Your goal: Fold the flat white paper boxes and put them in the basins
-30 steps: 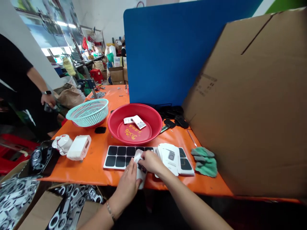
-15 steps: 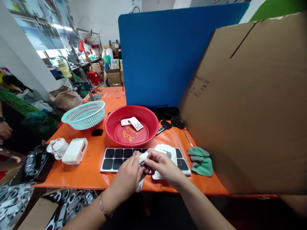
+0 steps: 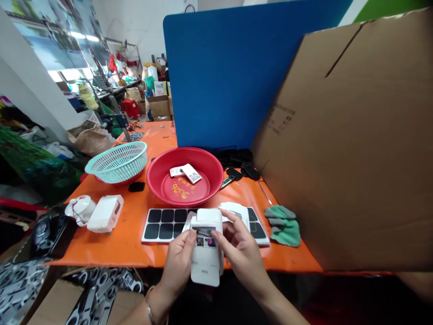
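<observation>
Between my two hands, near the table's front edge, is a white printed carton [image 3: 205,267] with small pictures on its face and a flap hanging toward me. My left hand [image 3: 178,258] pinches its left edge with the thumb in front. On the right side, my right hand [image 3: 241,253] grips it, thumb on the printed face and fingers behind. Beneath and beyond it lies a white sheet with black rounded squares [image 3: 158,223]. More white flat cartons [image 3: 241,211] rest on that sheet, partly hidden by my right hand.
A red basin [image 3: 158,192] with two small white boxes [image 3: 192,174] stands behind the sheet. To its left are a turquoise basket [image 3: 118,164] and a white box [image 3: 105,214]. A green-grey glove [image 3: 284,228] lies beside a tall cardboard panel [image 3: 352,158]. A blue board [image 3: 230,81] stands behind.
The white thing in my hands now shows as a larger carton, its printed face turned toward me. My hands have moved slightly apart and lower. The person at far left is out of sight.
</observation>
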`<state>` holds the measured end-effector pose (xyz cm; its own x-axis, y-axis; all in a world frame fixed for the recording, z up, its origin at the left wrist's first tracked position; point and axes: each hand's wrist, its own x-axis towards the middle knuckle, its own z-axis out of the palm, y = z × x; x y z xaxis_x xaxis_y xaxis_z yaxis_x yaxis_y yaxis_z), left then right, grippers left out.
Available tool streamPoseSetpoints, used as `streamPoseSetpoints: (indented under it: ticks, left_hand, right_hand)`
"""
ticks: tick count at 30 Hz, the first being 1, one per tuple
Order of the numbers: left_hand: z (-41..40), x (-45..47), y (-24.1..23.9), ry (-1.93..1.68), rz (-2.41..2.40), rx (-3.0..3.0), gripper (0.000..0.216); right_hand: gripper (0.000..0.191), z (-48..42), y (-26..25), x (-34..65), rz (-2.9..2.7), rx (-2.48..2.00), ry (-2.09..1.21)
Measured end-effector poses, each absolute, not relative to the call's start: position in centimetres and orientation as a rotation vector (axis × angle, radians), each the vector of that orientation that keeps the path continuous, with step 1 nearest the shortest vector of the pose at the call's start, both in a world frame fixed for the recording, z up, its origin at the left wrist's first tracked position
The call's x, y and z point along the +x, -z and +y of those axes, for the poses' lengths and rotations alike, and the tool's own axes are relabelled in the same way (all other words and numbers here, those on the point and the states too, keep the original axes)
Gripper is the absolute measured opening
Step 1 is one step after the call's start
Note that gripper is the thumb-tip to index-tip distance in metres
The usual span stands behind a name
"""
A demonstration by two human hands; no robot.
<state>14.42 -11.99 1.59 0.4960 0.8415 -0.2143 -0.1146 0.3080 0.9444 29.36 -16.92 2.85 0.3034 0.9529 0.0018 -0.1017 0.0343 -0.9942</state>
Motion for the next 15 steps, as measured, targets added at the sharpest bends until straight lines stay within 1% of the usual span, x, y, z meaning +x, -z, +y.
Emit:
streamPoseSetpoints:
  ticks: [4,6,9,11,13,15]
  left_hand:
    - [-12.1,13.4,-1.0,-0.719,0.840,1.259,0.036]
    - [-12.4,12.9,-0.6,-0.709,0.871,1.315,0.037]
    - [-13.4,12.4,0.2,-0.690,0.918,1.358,0.038]
    - [-14.1,12.3,0.7,-0.677,0.932,1.377,0.037]
    - [-14.6,12.1,1.0,-0.695,0.957,1.337,0.043]
    - [-14.9,11.9,1.2,-0.726,0.978,1.253,0.053]
  right_hand:
    - [0.058,-18.1,-1.8,29.6,-0.956,-1.251,-1.165]
    - [0.057,-18.7,-1.1,29.5,-0.989,-1.314,-1.117]
    - [0.049,-19.8,0.1,28.9,-1.049,-1.383,-1.010]
    - [0.045,-20.5,0.7,28.6,-1.078,-1.384,-1.023]
    - [0.047,-20.9,1.0,28.3,-1.044,-1.383,-1.077]
    - [0.047,-21.2,1.1,28.2,-0.960,-1.375,-1.133]
